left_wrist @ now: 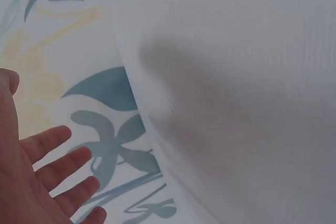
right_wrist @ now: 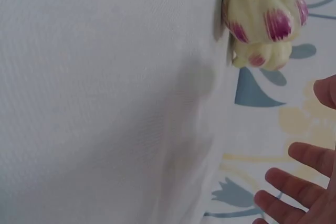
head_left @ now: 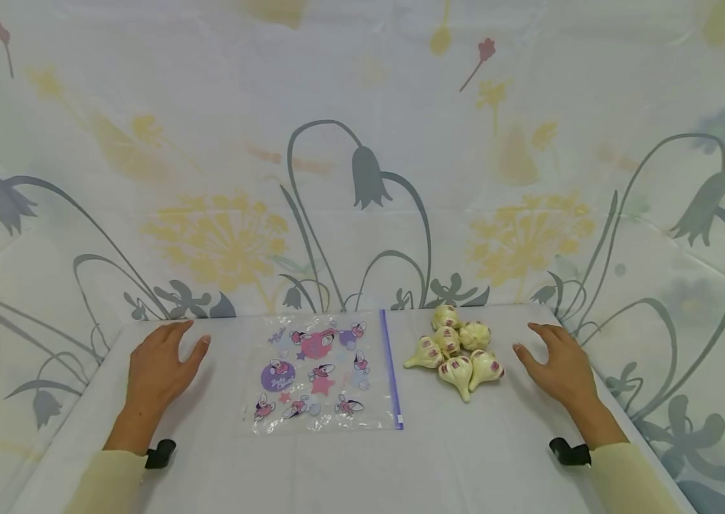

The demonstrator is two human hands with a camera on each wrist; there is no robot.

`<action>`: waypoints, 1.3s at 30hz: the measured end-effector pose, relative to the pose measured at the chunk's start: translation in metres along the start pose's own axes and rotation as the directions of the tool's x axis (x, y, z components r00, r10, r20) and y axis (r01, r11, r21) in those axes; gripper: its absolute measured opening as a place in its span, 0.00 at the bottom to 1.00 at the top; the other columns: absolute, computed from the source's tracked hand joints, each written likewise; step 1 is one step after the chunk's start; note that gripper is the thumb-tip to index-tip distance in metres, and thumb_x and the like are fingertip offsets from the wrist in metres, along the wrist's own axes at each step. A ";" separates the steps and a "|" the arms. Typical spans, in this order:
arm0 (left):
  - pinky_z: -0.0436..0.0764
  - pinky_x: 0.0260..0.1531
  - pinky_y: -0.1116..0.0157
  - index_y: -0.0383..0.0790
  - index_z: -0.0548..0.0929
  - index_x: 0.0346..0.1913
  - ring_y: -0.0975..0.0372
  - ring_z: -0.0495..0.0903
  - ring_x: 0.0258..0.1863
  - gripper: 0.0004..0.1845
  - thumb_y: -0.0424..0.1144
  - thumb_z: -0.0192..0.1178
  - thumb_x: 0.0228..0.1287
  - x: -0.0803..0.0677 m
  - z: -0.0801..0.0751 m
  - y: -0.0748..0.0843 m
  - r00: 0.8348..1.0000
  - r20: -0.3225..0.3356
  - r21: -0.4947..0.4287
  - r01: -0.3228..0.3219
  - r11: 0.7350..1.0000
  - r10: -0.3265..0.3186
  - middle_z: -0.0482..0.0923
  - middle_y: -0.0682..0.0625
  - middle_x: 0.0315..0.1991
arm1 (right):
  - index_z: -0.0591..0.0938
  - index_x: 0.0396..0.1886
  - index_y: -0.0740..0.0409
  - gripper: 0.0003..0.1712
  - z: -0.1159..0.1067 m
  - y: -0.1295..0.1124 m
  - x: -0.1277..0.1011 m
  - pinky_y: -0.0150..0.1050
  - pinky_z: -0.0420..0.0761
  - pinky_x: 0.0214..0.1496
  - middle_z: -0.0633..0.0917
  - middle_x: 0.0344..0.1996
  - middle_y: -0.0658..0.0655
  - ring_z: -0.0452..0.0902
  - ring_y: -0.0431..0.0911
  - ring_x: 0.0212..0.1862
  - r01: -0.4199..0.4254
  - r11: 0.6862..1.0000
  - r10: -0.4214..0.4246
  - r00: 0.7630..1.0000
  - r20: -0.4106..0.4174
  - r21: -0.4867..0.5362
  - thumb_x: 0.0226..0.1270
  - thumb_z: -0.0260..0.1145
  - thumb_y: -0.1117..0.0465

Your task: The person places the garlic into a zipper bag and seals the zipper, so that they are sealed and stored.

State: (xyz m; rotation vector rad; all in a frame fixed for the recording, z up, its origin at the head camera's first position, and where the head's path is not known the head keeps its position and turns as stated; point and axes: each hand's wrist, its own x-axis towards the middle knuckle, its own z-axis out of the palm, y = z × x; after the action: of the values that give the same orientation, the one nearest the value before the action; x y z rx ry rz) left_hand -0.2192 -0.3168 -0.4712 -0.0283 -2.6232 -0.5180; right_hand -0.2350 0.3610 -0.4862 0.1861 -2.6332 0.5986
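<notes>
A clear zip bag (head_left: pixel 317 378) printed with pink and purple cartoon figures lies flat on the table, its purple slider edge on the right. Beside that edge sits a cluster of several garlic bulbs (head_left: pixel 455 368), pale yellow with purple patches; two garlic bulbs (right_wrist: pixel 265 14) also show in the right wrist view. To the left of the bag, my left hand (head_left: pixel 159 368) is held with fingers extended and thumb apart, holding nothing. My right hand (head_left: pixel 558 364) is just right of the garlic, fingers spread and touching none of it.
A white cloth covers the table (head_left: pixel 336 471). Behind it and along both sides hangs a curtain (head_left: pixel 362 235) printed with grey bell flowers and yellow blossoms. Each wrist carries a small black strap piece (head_left: pixel 571 452).
</notes>
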 end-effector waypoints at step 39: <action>0.76 0.62 0.36 0.35 0.82 0.66 0.37 0.80 0.61 0.26 0.46 0.68 0.72 -0.017 0.024 0.077 0.979 -0.055 -0.123 -0.201 0.972 0.196 0.82 0.34 0.61 | 0.80 0.68 0.64 0.32 0.008 -0.056 -0.011 0.70 0.72 0.62 0.80 0.63 0.70 0.75 0.70 0.63 0.118 0.988 -0.112 0.992 -0.063 0.097 0.68 0.74 0.55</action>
State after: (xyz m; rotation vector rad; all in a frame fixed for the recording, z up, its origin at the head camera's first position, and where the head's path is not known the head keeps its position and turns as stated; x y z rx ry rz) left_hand -0.2062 -0.2355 -0.4719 -0.3144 -2.5067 -0.6069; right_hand -0.2161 0.3073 -0.4760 0.3441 -2.5189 0.6877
